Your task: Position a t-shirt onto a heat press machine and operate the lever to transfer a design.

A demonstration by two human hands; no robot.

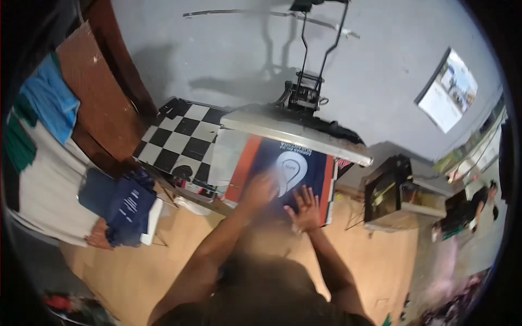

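Note:
Dark blue fabric with a white looped print and some lettering lies flat on a red surface of a heat press, below the raised upper platen. My left hand, slightly blurred, is over the fabric beside the print's left edge. Its fingers are hard to make out. Flat on the fabric at the lower right rests my right hand, fingers apart, near the red border. A pale translucent sheet lies at the left of the fabric.
A black-and-white checkered tabletop adjoins the press on the left. Folded navy garments are stacked at the lower left, near hanging cloths. A metal-and-glass cabinet stands at the right. Another person is at the far right.

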